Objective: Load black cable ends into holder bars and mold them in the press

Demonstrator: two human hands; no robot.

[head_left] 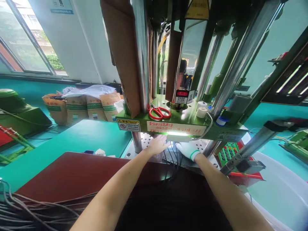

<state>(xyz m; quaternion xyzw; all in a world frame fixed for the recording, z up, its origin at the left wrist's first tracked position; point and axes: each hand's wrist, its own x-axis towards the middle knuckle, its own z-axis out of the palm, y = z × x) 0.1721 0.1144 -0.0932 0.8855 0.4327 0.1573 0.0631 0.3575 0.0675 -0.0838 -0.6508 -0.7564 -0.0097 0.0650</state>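
Note:
My bare left hand [157,145] reaches under the green press plate [134,120], its fingers stretched out flat toward the middle. Opposite it, my right hand [189,150] wears a white glove with a green cuff edge; its fingertips are partly hidden below the lamp, so their grip does not show. Between both hands, several thin black cables [176,158] run from a bright, shiny area toward me. What the cables lead into is too small and glaring to make out. A lit white lamp [179,138] is fixed on the plate's front edge, just above my hands.
Red-handled scissors [159,113] and white rolls [201,112] lie on the press plate. Steel columns [141,57] stand around the work area. A dark red board [79,170] is at left, with a bundle of grey cables [29,208]. A control panel [228,152] sits at right.

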